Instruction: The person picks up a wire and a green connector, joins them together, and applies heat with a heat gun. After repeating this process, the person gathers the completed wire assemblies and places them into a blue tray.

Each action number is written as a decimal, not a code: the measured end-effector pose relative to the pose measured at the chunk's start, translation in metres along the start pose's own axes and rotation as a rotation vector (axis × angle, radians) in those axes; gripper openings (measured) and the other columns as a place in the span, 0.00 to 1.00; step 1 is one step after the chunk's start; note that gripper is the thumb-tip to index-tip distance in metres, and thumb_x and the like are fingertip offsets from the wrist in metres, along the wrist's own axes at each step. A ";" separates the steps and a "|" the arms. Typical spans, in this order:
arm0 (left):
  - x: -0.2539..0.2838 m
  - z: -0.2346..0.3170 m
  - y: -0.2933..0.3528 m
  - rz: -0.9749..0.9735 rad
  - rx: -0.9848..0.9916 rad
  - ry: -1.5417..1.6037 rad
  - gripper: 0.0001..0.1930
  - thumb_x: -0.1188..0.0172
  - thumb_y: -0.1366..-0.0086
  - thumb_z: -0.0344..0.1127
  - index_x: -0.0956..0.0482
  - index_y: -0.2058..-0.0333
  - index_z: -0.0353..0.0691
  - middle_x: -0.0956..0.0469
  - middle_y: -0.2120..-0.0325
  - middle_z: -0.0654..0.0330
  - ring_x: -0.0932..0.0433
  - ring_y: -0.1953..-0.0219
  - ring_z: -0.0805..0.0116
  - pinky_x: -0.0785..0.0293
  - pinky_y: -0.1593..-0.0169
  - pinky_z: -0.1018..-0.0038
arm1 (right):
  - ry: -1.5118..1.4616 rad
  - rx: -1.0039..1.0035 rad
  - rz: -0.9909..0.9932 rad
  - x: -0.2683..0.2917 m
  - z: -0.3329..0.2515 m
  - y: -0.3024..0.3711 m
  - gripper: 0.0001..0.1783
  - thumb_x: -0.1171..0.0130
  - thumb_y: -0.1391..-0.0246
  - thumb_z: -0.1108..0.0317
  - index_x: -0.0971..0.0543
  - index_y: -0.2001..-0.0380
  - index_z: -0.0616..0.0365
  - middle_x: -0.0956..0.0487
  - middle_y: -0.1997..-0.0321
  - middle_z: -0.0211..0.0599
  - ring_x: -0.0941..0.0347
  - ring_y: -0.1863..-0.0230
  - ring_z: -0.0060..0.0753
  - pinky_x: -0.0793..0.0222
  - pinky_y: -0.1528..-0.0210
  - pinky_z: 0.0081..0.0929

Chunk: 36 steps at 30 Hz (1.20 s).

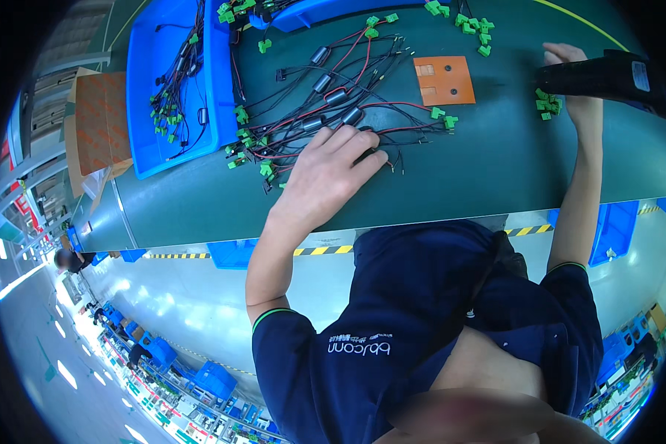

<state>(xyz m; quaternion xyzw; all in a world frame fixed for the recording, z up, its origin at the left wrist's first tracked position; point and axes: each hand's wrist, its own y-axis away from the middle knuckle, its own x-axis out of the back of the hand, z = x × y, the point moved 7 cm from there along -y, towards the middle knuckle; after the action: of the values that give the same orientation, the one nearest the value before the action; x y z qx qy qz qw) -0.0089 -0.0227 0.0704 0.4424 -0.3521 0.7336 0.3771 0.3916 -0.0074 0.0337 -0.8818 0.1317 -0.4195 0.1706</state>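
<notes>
My left hand (331, 172) has its fingers curled over a spread of wire harnesses (303, 133), the thumb bent toward the forefinger around black wire. The harnesses have black and red wires, dark cylindrical cores (351, 117) and small green connectors (450, 122). At the right, my right hand (570, 53) shows bent fingers above a black tool-shaped body (607, 78) with a pale label. That black body crosses in front of the palm and hides it; whether the hand grips it cannot be seen. Below its narrow end lies a cluster of green connectors (546, 105).
A blue bin (144, 140) of harnesses stands at the left, beside a brown carton (103, 122). An orange plate (459, 80) with two dark round spots lies on the green table (451, 177). More green connectors (475, 28) and another blue tray (318, 13) are at the far side.
</notes>
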 end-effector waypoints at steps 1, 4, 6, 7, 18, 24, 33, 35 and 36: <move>-0.005 -0.004 0.005 0.020 0.012 0.010 0.16 0.30 0.52 0.25 0.14 0.61 0.40 0.19 0.60 0.60 0.20 0.59 0.59 0.25 0.56 0.65 | -0.006 0.005 -0.003 -0.003 -0.008 -0.006 0.12 0.35 0.35 0.72 0.14 0.50 0.57 0.13 0.54 0.37 0.16 0.53 0.33 0.22 0.51 0.30; -0.007 -0.013 0.009 0.111 -0.004 0.043 0.14 0.31 0.51 0.26 0.16 0.62 0.40 0.19 0.62 0.61 0.20 0.57 0.60 0.26 0.56 0.65 | -0.542 -0.383 0.102 -0.016 -0.002 -0.013 0.13 0.32 0.37 0.71 0.15 0.49 0.61 0.13 0.54 0.36 0.18 0.57 0.25 0.22 0.53 0.26; -0.003 -0.015 0.008 0.182 -0.025 0.065 0.12 0.31 0.50 0.28 0.17 0.63 0.40 0.20 0.62 0.62 0.20 0.56 0.62 0.28 0.57 0.67 | -0.711 -0.205 0.038 -0.027 -0.013 -0.023 0.12 0.39 0.32 0.71 0.16 0.48 0.60 0.17 0.49 0.33 0.20 0.51 0.27 0.24 0.44 0.24; -0.003 -0.020 0.006 0.184 0.032 0.114 0.12 0.30 0.48 0.26 0.17 0.63 0.39 0.18 0.62 0.61 0.20 0.55 0.59 0.26 0.55 0.65 | -0.712 -0.201 0.036 -0.030 -0.015 -0.027 0.12 0.39 0.32 0.71 0.16 0.48 0.60 0.17 0.49 0.33 0.20 0.51 0.27 0.24 0.44 0.24; 0.022 -0.027 0.014 0.173 0.128 0.110 0.10 0.29 0.43 0.24 0.17 0.62 0.36 0.17 0.60 0.57 0.19 0.53 0.54 0.25 0.52 0.62 | -0.392 -0.083 -0.160 -0.065 -0.015 -0.020 0.08 0.36 0.34 0.69 0.20 0.54 0.58 0.20 0.56 0.29 0.24 0.56 0.20 0.28 0.51 0.21; 0.012 -0.038 0.024 0.219 0.231 0.015 0.11 0.30 0.43 0.23 0.16 0.60 0.36 0.16 0.60 0.56 0.18 0.55 0.54 0.25 0.54 0.62 | -0.896 -0.153 -0.430 -0.106 -0.046 -0.023 0.08 0.36 0.34 0.69 0.18 0.55 0.61 0.20 0.54 0.33 0.22 0.56 0.23 0.26 0.51 0.23; 0.018 -0.050 0.022 0.139 0.224 0.105 0.12 0.28 0.45 0.25 0.15 0.61 0.35 0.18 0.65 0.55 0.20 0.60 0.55 0.25 0.56 0.64 | -1.002 -0.111 -0.948 -0.134 -0.130 -0.052 0.23 0.34 0.35 0.52 0.20 0.75 0.61 0.26 0.77 0.30 0.35 0.79 0.19 0.39 0.74 0.21; 0.017 -0.056 0.021 0.082 0.212 0.349 0.09 0.27 0.44 0.26 0.14 0.63 0.34 0.19 0.67 0.56 0.20 0.62 0.58 0.25 0.58 0.66 | -1.049 -0.048 -1.144 -0.141 -0.149 -0.050 0.20 0.31 0.37 0.57 0.19 0.75 0.62 0.27 0.79 0.29 0.35 0.79 0.17 0.40 0.76 0.20; 0.021 -0.061 0.021 0.088 0.217 0.344 0.09 0.27 0.44 0.26 0.14 0.63 0.34 0.19 0.67 0.56 0.20 0.62 0.58 0.25 0.58 0.66 | -1.011 -0.044 -1.118 -0.147 -0.150 -0.047 0.16 0.30 0.39 0.61 0.17 0.74 0.63 0.25 0.78 0.30 0.34 0.78 0.18 0.39 0.75 0.21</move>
<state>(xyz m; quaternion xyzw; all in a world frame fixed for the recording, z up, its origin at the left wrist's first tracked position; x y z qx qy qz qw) -0.0571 0.0245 0.0637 0.3328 -0.2201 0.8478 0.3494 0.1883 0.0622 0.0396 -0.9056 -0.4214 0.0152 -0.0455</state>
